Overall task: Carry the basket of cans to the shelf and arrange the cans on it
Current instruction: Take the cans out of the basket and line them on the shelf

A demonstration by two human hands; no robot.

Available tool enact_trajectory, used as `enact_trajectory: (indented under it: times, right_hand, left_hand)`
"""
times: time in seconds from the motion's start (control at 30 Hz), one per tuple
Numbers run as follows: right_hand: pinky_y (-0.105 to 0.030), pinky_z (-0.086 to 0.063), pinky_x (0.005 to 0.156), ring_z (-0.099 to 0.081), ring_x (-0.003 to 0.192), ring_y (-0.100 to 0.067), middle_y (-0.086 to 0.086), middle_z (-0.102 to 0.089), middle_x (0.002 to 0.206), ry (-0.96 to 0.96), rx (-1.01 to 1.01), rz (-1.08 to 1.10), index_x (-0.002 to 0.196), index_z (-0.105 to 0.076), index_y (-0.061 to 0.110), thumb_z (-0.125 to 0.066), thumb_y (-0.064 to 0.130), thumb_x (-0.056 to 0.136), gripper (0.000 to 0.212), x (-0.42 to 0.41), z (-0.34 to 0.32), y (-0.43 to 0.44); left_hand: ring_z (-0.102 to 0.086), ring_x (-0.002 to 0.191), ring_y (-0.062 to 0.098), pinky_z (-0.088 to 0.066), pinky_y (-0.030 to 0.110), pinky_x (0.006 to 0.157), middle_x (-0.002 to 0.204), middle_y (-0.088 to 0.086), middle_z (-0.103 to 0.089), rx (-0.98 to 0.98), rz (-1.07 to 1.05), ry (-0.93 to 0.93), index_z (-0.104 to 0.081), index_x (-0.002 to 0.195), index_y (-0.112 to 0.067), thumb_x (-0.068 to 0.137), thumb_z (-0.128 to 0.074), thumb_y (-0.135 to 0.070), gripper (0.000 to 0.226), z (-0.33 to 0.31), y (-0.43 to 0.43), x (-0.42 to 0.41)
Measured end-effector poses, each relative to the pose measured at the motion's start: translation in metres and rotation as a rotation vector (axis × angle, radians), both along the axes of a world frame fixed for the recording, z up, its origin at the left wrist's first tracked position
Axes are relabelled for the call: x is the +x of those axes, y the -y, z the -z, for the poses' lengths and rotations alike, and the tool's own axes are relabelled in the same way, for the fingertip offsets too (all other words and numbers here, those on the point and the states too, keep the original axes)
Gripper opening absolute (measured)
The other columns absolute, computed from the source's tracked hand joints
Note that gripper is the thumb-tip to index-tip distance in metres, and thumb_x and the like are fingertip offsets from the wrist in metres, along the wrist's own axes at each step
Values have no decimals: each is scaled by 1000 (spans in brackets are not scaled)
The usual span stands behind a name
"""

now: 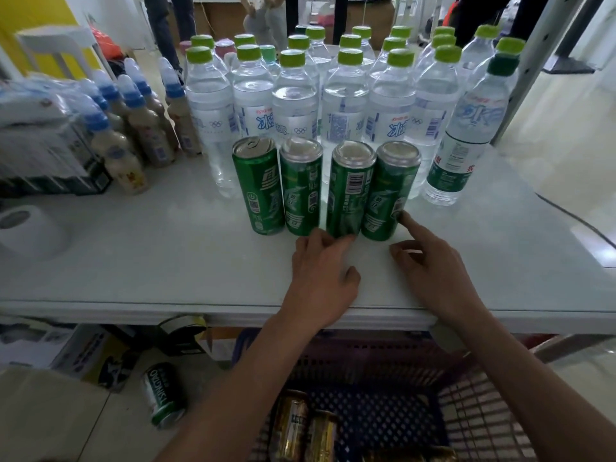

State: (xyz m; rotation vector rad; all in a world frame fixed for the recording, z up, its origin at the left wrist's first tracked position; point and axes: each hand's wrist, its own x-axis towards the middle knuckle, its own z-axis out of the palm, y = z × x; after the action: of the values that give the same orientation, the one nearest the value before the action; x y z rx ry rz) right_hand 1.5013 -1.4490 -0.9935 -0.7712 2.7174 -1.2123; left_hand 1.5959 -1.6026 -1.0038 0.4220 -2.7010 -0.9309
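Both hands empty, left hand (321,278) and right hand (433,271) loosely nudging the green cans (325,188) by the water bottles (293,105); I'd push low, closing the middle gap.

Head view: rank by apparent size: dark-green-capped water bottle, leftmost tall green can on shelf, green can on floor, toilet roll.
1. Dark-green-capped water bottle
2. Leftmost tall green can
3-4. Toilet roll and green can on floor look similar; the roll is cut off at the frame edge, so unranked.
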Motion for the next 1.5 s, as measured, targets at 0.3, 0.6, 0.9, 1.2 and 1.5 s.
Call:
enact_trajectory:
  times: [0.3,0.6,0.9,1.2,1.5]
  right_hand:
    - [-16,-46,82,-68,97,-4,5,-72,112,64,-63,37,149,-45,38,-62,20,97,58,0,6,0]
    - [-3,-39,73,-63,89,6,12,-69,110,90,32,-23,156,-33,42,-61,23,97,68,1,0,-6]
    - [-24,-59,70,-76,70,-9,2,-78,81,191,-97,-72,97,-75,15,-62,5,92,17,21,-13,-33]
    - [-30,-63,71,-79,84,-20,-7,-80,92,797,404,-625,105,-75,7,-61,7,99,15,46,2,-72]
    - [-27,-53,76,-61,102,-18,1,-64,119,503,1310,-934,130,-63,8,-65,22,96,38,87,140,-61]
  left_hand:
    - [-34,128,26,-32,43,113,137,5,-40,18,-7,30,-41,150,-27,92,-57,-19,60,-5,2,7]
    - [-28,136,25,-26,37,109,152,0,-34,-96,36,96,-30,155,-30,96,-53,-26,63,-3,2,10]
    - [-58,65,8,-46,17,60,77,-4,-66,86,443,-100,-69,84,-13,82,-65,-12,5,-18,-33,51]
    - [-59,94,20,-54,35,86,114,6,-64,-361,739,1034,-61,109,-15,99,-52,-35,24,45,-32,78]
    - [-59,104,21,-52,31,86,133,8,-58,-340,735,1078,-51,136,-20,92,-63,-22,46,118,-35,101]
